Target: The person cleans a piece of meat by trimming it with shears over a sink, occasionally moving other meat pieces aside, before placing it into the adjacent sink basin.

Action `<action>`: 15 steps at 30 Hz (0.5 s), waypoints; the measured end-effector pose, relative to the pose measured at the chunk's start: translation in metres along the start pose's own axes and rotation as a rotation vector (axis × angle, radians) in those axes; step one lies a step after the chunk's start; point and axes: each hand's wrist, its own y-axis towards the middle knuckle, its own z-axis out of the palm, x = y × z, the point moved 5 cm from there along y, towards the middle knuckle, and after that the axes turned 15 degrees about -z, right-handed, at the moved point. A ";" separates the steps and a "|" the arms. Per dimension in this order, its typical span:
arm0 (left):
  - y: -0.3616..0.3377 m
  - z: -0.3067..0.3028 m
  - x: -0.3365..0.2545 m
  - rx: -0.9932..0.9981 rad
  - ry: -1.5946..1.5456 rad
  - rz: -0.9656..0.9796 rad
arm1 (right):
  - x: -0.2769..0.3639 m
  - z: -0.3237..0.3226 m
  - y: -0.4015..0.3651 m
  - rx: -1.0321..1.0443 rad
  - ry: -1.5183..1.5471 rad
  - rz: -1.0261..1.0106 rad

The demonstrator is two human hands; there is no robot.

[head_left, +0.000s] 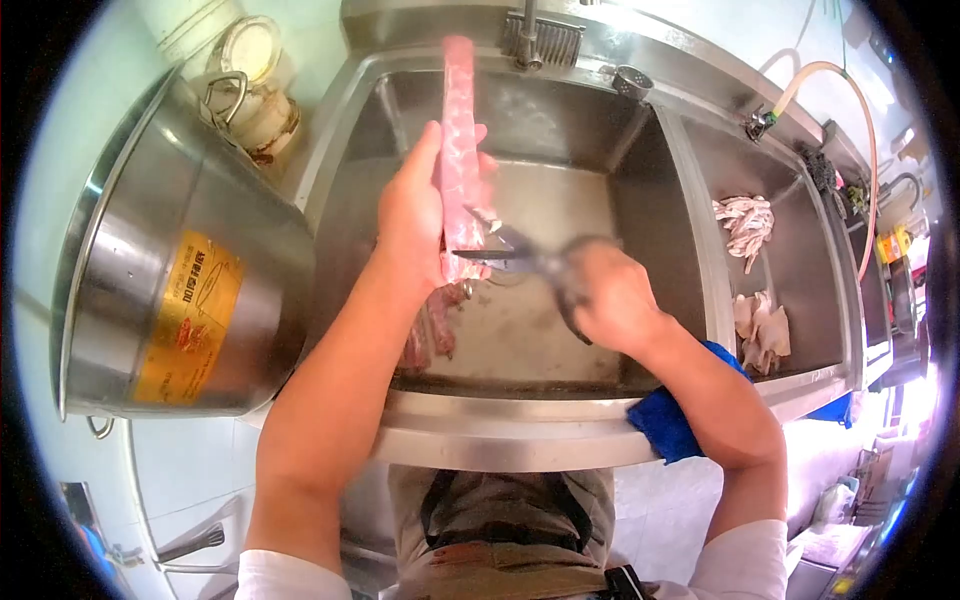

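My left hand [415, 205] is wrapped round a long pink strip of raw meat [459, 130], held upright over the large sink basin [560, 190]. In my right hand [612, 295] is a pair of dark-handled scissors [535, 262]. Their blades are parted at the lower end of the strip, one of them crossing it. A small pale scrap [486, 218] sits by the upper blade. More meat pieces [440, 325] lie at the basin's lower left, partly hidden by my left forearm.
A big steel pot [215, 250] stands left of the sink. The smaller right basin [800, 290] holds pale strips [746, 228] and flat pale pieces [762, 333]. A blue cloth [668, 425] hangs over the front edge under my right forearm. The faucet [530, 45] is at the back.
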 end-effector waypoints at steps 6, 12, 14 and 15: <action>0.007 0.001 0.007 0.033 -0.054 -0.011 | -0.002 0.015 -0.007 -0.008 -0.141 -0.046; 0.003 0.003 0.014 0.057 -0.138 -0.055 | -0.005 0.030 -0.010 0.046 -0.023 0.026; 0.001 0.005 0.010 0.021 -0.084 -0.043 | -0.014 0.036 -0.014 0.042 0.110 0.099; 0.001 0.006 0.008 0.003 -0.060 -0.033 | -0.014 0.030 -0.012 0.046 0.228 0.170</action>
